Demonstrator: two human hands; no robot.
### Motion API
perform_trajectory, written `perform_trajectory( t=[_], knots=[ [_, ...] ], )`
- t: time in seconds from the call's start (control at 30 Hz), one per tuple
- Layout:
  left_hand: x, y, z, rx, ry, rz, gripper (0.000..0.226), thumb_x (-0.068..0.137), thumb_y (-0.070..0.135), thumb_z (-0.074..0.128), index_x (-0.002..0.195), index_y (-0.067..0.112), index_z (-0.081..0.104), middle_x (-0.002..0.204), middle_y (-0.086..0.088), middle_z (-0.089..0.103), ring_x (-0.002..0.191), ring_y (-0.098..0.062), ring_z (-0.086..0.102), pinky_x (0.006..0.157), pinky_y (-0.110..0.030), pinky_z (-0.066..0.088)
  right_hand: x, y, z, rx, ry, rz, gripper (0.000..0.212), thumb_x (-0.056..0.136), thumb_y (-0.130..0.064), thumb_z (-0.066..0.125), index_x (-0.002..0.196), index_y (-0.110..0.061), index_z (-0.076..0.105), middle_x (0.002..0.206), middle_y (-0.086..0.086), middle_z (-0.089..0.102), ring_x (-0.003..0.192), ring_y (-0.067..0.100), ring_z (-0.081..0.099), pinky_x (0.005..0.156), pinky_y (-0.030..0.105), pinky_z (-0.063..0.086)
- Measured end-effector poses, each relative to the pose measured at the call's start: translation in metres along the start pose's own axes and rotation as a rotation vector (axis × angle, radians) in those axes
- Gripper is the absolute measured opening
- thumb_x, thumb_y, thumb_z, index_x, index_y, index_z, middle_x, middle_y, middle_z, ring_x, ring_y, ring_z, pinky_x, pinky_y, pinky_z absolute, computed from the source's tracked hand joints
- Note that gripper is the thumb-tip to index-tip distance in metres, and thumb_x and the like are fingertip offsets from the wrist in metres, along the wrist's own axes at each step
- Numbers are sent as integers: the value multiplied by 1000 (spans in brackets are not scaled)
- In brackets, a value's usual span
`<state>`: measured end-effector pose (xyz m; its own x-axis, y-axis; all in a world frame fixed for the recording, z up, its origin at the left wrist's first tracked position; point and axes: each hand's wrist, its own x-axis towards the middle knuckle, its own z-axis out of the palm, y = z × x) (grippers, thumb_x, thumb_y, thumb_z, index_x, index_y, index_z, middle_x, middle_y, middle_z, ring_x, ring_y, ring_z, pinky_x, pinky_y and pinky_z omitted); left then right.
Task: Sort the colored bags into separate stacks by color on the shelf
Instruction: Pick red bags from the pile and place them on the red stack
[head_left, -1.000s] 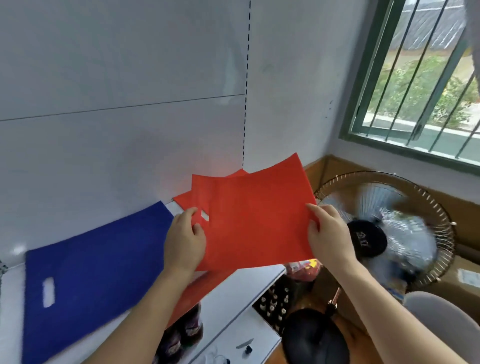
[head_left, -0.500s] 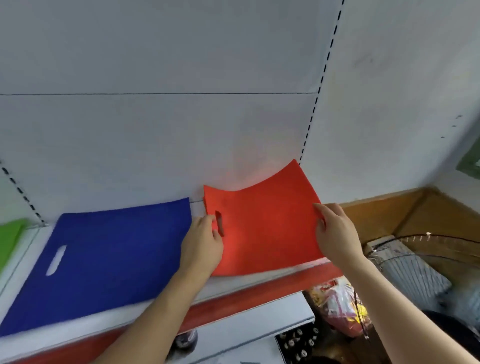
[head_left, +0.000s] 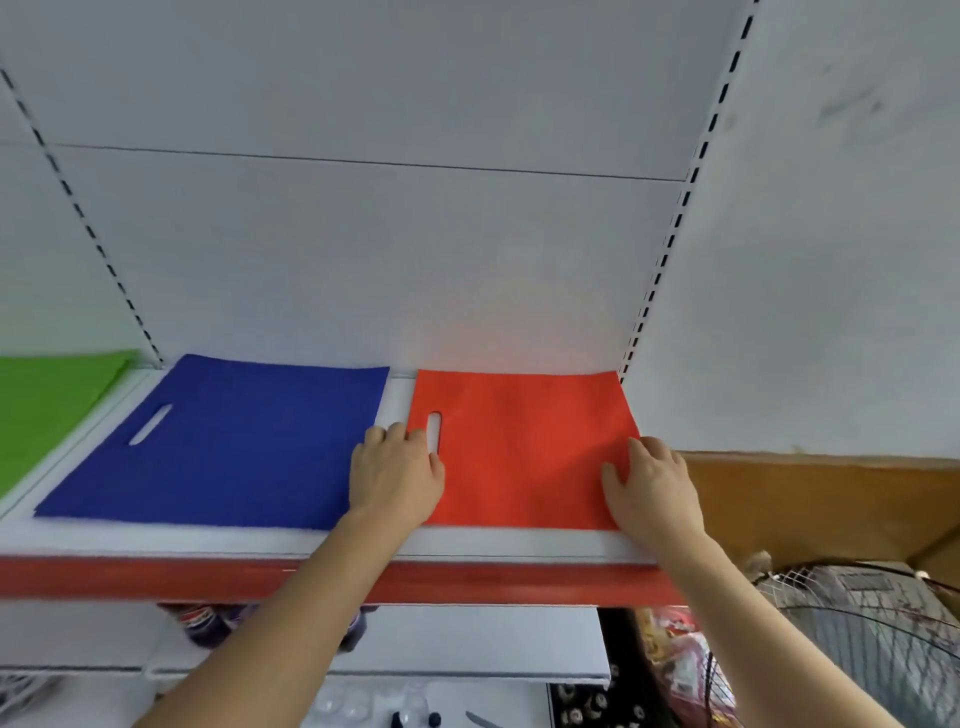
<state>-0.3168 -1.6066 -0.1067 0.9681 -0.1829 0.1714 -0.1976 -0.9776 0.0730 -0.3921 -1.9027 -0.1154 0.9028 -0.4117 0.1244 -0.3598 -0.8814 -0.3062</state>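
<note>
Hands flat on red bag (head_left: 524, 447).

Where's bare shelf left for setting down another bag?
Little: a narrow white strip between the blue bag and red bag, and the front lip of the shelf. Green bag fills the left end; both hands crowd the red bag.

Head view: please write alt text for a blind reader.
Two hands press a red bag flat on a white shelf. A blue bag lies left of it, a green bag further left.
</note>
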Motion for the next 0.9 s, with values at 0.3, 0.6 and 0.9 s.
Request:
perform_trajectory(
  t=[0.3, 0.6, 0.9],
  knots=[
    [1, 2, -4, 92, -56, 20, 40, 106, 39, 36, 117, 16, 67, 118, 0, 65, 111, -23, 53, 91, -38, 48, 1, -2, -1, -133, -127, -12, 91, 94, -83, 28, 158, -18, 36, 172, 10, 19, 159, 33, 15, 123, 51, 30],
    [-22, -30, -31, 57, 77, -105, 68, 106, 53, 34, 160, 12, 37, 168, -14, 33, 157, -35, 24, 127, -52, 22, -1, -75, -6, -137, 15, -338, 88, 100, -75, 25, 162, -14, 34, 173, 13, 22, 162, 32, 8, 129, 50, 21],
    [-87, -167, -81, 51, 148, -324, 79, 101, 68, 30, 162, 17, 35, 170, -9, 29, 158, -32, 19, 128, -54, 18, -57, -256, 17, -85, -66, -710, 90, 99, -78, 19, 168, -20, 19, 176, 9, 10, 163, 28, 2, 131, 48, 13]
  ],
)
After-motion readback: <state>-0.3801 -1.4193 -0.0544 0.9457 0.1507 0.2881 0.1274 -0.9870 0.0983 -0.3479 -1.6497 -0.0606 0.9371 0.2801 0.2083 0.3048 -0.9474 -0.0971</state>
